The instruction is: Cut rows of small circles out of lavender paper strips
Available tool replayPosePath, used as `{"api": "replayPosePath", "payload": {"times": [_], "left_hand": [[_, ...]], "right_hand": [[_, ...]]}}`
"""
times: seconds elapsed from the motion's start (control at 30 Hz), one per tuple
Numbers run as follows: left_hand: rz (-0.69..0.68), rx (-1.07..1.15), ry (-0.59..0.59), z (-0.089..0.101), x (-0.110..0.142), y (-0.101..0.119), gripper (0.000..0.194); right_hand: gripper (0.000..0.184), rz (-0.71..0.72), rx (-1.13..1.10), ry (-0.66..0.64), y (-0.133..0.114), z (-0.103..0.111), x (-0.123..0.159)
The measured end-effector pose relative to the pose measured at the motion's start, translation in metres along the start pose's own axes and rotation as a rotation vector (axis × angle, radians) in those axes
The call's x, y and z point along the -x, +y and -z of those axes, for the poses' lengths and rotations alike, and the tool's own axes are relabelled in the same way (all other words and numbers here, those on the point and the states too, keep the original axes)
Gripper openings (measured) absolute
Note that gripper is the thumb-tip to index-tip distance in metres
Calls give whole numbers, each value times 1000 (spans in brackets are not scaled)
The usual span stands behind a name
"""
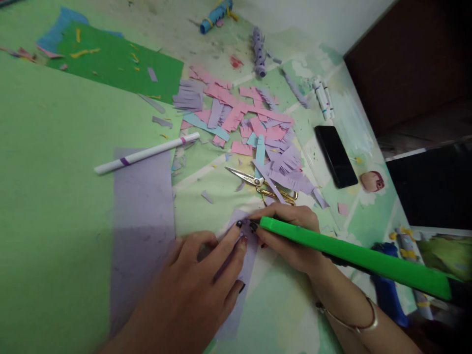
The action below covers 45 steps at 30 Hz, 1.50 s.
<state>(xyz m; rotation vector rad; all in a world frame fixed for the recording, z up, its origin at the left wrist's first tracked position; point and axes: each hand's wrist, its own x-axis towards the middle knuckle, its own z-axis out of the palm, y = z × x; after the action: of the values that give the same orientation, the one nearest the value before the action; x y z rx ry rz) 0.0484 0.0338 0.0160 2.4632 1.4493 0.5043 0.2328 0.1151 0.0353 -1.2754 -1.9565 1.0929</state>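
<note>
My left hand [206, 280] lies over a narrow purple paper strip [236, 314], its fingers stretched out with the tips pressing on the strip. My right hand [295, 236] is closed around a long bright green pen [354, 250]. The dark tip end of this pen is at the strip's upper end, close to my left fingertips; the exact contact is hidden by fingers. Gold-handled scissors [258, 182] lie partly spread just beyond my hands. A larger purple paper sheet [142, 221] lies left of my left hand, with a white marker [147, 153] across its top edge.
Fringed pink paper scraps [236, 115] and purple ones [285, 162] are piled beyond the scissors. A green sheet [118, 59] lies at the far left. Rolled blue paper [216, 17], a purple roll [259, 51], white markers [322, 98] and a black phone [335, 156] lie farther off.
</note>
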Motion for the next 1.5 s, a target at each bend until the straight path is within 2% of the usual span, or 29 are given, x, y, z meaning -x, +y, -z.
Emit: {"api": "replayPosePath", "payload": {"times": [0.2, 0.57, 0.8, 1.1, 1.5], "left_hand": [[13, 5, 12, -2, 1, 0, 37], [-7, -30, -3, 2, 0, 0, 36], [-10, 30, -12, 6, -2, -2, 39], [-18, 38, 8, 4, -1, -3, 37], [-6, 48, -9, 2, 1, -3, 40]], "right_hand": [[11, -56, 14, 6, 0, -1, 0], [9, -58, 48, 36, -1, -3, 0], [10, 34, 109, 54, 0, -5, 3], [10, -98, 31, 81, -1, -5, 4], [10, -15, 123, 99, -1, -8, 4]]}}
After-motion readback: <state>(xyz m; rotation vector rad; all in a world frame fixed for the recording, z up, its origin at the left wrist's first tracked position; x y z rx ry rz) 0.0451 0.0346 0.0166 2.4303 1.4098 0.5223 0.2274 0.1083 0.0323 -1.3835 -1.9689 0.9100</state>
